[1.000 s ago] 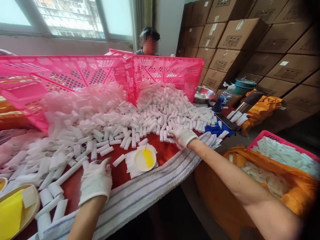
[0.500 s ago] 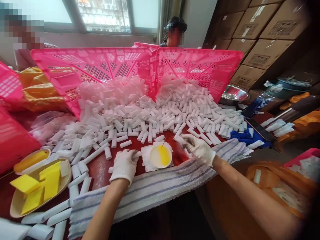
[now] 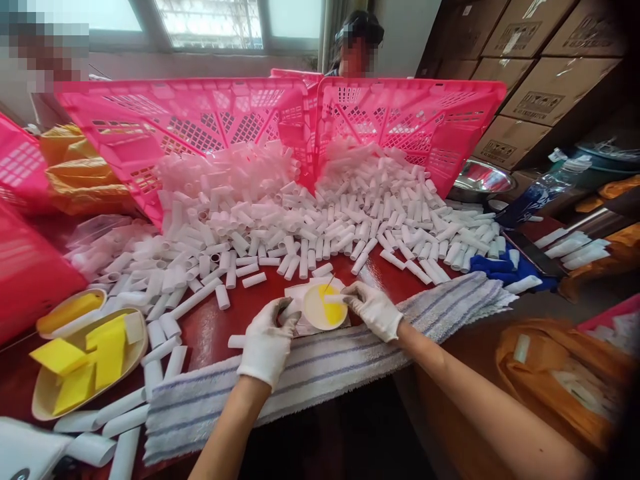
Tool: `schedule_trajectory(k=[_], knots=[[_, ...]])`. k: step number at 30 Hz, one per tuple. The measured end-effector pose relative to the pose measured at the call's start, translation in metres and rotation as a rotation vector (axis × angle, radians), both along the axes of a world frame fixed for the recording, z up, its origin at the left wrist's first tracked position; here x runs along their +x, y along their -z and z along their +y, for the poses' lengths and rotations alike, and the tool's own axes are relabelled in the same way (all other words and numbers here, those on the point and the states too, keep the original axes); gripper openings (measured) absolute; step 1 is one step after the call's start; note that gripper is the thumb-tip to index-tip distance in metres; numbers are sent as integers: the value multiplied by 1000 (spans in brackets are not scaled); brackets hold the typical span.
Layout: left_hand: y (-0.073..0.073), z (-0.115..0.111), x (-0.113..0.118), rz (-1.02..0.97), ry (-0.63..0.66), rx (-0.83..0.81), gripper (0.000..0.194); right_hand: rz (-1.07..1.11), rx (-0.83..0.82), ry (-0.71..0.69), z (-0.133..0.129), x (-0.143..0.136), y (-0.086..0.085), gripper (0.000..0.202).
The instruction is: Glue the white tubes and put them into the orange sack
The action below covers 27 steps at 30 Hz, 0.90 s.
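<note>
In my gloved left hand (image 3: 265, 343), a short white tube (image 3: 293, 308) is pinched beside the left rim of a small round dish (image 3: 313, 317). My gloved right hand (image 3: 375, 310) grips another white tube (image 3: 334, 299) by its end and holds it over the dish. Yellow material (image 3: 331, 313) covers part of the dish, and a thin stick (image 3: 329, 285) rises from its back edge. Folded white paper (image 3: 297, 291) lies beneath the dish. A loose white tube (image 3: 237, 341) rests just left of my left hand.
A heap of white tubes (image 3: 280, 227) spills from two tipped pink baskets (image 3: 200, 120). A striped towel (image 3: 320, 373) runs along the table's front edge. Yellow sponge pieces (image 3: 110, 353) fill a tray (image 3: 37, 400) at left. A bottle (image 3: 545, 193) stands at right; a person (image 3: 357, 40) sits opposite.
My right hand has moved left from the table beside the tube heap to the dish, bringing a tube over it. My left hand, still with its tube, appears slightly further right.
</note>
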<state>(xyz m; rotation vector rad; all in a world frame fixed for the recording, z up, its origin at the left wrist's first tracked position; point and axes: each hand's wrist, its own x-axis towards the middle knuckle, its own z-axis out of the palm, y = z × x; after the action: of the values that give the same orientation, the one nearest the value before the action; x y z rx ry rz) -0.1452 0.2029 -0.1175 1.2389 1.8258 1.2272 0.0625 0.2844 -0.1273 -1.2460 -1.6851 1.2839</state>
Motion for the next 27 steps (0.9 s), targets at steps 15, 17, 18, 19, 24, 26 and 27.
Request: schedule_trajectory(k=[15, 17, 18, 19, 24, 26, 27], knots=[[3, -6, 10, -185, 5, -2, 38, -104, 451, -117, -10, 24, 14, 30], [0, -6, 13, -191, -1, -8, 37, -118, 462, -92, -13, 23, 16, 27], [-2, -6, 14, -195, -2, -18, 37, -115, 508, -107, -14, 23, 16, 23], [-3, -7, 15, -200, 0, -30, 37, -107, 563, -126, -15, 23, 17, 20], [-5, -10, 16, -232, 40, -59, 38, -146, 649, -118, -17, 22, 18, 31], [-4, -11, 15, -238, 47, -60, 38, -169, 682, -113, -18, 22, 15, 28], [-3, -11, 15, -235, 50, -61, 38, -182, 719, -114, -19, 22, 13, 23]])
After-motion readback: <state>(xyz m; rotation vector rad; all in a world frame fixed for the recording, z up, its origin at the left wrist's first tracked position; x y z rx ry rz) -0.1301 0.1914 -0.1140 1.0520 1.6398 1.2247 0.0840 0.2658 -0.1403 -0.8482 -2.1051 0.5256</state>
